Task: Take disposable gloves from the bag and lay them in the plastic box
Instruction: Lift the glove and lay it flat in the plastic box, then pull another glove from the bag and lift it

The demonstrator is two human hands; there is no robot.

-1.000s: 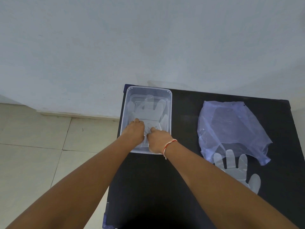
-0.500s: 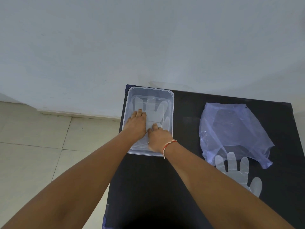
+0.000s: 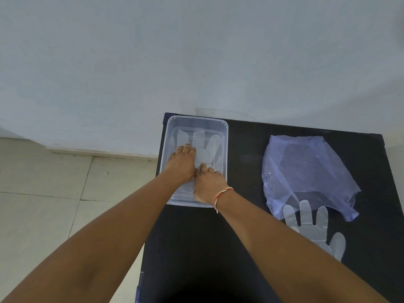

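**Pressing the glove flat in the box**

The dark counter [image 3: 240,237] runs from the near edge to the wall, and on its far left corner stands the clear plastic box [image 3: 225,136], its long side pointing away from the person. To the right, well apart from the box, lies the thin bluish bag [image 3: 306,171], flattened, with its mouth turned to the near side. A second glove [image 3: 310,224] sticks out of that mouth onto the counter, fingers pointing far and partly under the bag's edge.

Inside the box a clear glove [image 3: 205,147] lies on the bottom, fingers spread toward the far wall. The left hand [image 3: 181,165] rests on it palm down, fingers laid flat and close together over its left part. The right hand [image 3: 208,184] sits just beside it at the near end, fingers curled down onto the cuff area; whether it pinches the film or only presses it cannot be told.

The step in hand looks like smoothing the glove. To do it well, the near hand would best anchor the cuff while the left sweeps outward toward the fingertips, pushing air and creases out. The film is light and clingy, so it may lift with a palm pulled straight up; sliding the hands off sideways seems safer.
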